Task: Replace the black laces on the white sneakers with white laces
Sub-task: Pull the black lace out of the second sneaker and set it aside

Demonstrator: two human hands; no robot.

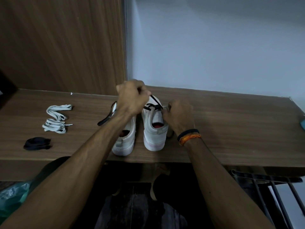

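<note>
Two white sneakers stand side by side on the wooden table (pixel 231 129), heels toward me. My left hand (pixel 132 98) reaches over the left sneaker (pixel 125 142) and pinches the black lace (pixel 154 104) of the right sneaker (pixel 154 134), pulling it up and away. My right hand (pixel 179 115) grips the right sneaker's side near the eyelets. Only the front eyelets of that shoe still carry black lace. A loose black lace (pixel 107 117) trails left of the left sneaker.
Two bundles of white laces (pixel 57 118) lie on the table's left part, with a bunched black lace (pixel 37 143) in front of them. A wooden panel and a pale wall stand behind. A teal object (pixel 302 124) sits at the right edge.
</note>
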